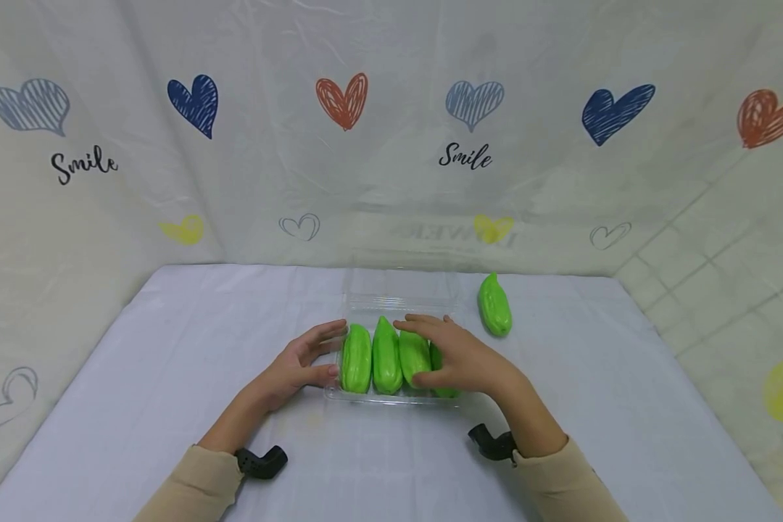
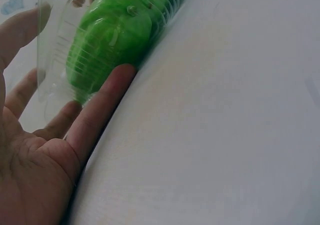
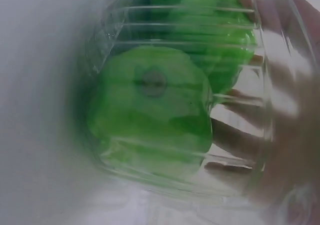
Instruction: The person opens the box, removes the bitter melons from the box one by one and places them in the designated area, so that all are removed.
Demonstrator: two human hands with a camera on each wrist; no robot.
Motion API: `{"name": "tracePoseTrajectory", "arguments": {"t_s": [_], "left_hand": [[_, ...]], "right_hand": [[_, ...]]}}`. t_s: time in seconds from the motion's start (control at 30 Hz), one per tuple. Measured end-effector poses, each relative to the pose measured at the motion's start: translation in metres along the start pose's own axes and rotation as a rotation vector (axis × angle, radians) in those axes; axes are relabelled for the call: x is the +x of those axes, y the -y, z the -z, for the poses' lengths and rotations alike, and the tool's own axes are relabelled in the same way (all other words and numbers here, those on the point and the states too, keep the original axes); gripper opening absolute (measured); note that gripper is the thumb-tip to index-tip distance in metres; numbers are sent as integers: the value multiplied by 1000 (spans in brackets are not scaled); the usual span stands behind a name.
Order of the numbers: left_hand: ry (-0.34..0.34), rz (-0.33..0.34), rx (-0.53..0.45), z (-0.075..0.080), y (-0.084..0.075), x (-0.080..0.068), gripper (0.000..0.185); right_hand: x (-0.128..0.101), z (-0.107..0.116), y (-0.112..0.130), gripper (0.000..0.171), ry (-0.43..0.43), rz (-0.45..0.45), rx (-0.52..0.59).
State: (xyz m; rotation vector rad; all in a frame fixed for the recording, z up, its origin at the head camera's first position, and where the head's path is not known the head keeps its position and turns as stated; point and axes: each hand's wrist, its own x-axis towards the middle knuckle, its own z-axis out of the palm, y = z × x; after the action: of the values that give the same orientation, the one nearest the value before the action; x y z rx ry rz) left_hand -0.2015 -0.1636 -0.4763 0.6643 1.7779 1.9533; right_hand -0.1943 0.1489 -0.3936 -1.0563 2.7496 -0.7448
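A clear plastic tray sits mid-table with its lid folded open behind it. Several green gourds lie side by side inside. My left hand braces the tray's left end, thumb at the front and fingers at the back, nearly straight; the left wrist view shows the thumb against the tray wall beside a gourd. My right hand lies over the right-hand gourds, fingers stretched left, hiding most of the rightmost one. In the right wrist view its fingers show through the plastic behind a gourd.
One more green gourd lies loose on the white table to the right of the lid. A heart-printed curtain closes off the back and sides. Black wrist mounts sit on both forearms.
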Motion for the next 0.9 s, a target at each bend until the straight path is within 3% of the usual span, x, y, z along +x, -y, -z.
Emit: {"name": "tracePoseTrajectory", "arguments": {"t_s": [0.57,0.9], "left_hand": [[1,-7,9,-1,0,0,71],[2,-11,25,-1,-2,-1,71]], "right_hand": [[4,-1,7,69,-86,96,57],[4,-1,10,67,-86,77,43]]}}
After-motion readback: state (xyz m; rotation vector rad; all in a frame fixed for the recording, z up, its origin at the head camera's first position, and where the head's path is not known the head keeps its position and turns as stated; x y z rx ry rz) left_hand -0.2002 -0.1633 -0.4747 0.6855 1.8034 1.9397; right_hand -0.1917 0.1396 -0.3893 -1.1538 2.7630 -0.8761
